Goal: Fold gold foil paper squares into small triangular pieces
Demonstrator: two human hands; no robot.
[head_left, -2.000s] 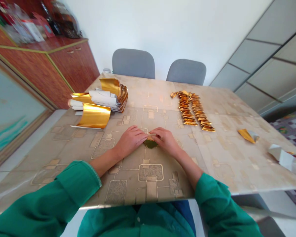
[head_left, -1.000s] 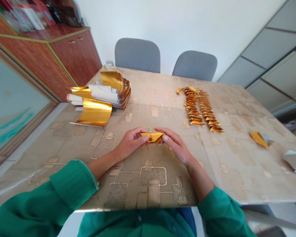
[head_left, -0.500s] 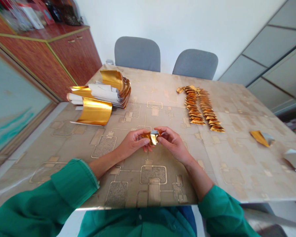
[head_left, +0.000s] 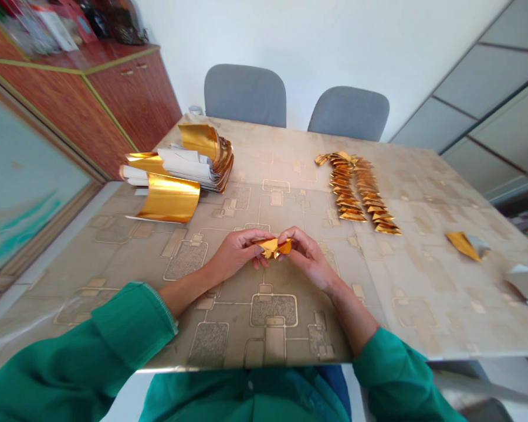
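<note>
A small folded piece of gold foil paper (head_left: 271, 248) is held above the near middle of the table. My left hand (head_left: 235, 255) pinches its left end between thumb and fingers. On the opposite end, my right hand (head_left: 308, 258) has its thumb and forefinger closed around the foil. The piece shows creased gold faces with pointed corners; parts of it are hidden behind my fingertips.
Gold and white paper sheets (head_left: 171, 199) lie curled in a stack at the left. Two rows of folded gold pieces (head_left: 347, 193) stand right of centre. A loose gold piece (head_left: 464, 245) and a white folded paper (head_left: 523, 281) lie farther right. Two grey chairs (head_left: 246, 97) stand behind the table (head_left: 264, 346).
The foil piece has changed shape between my fingers: its pale inner side no longer shows, and more gold faces are visible. Both hands stay in nearly the same place.
</note>
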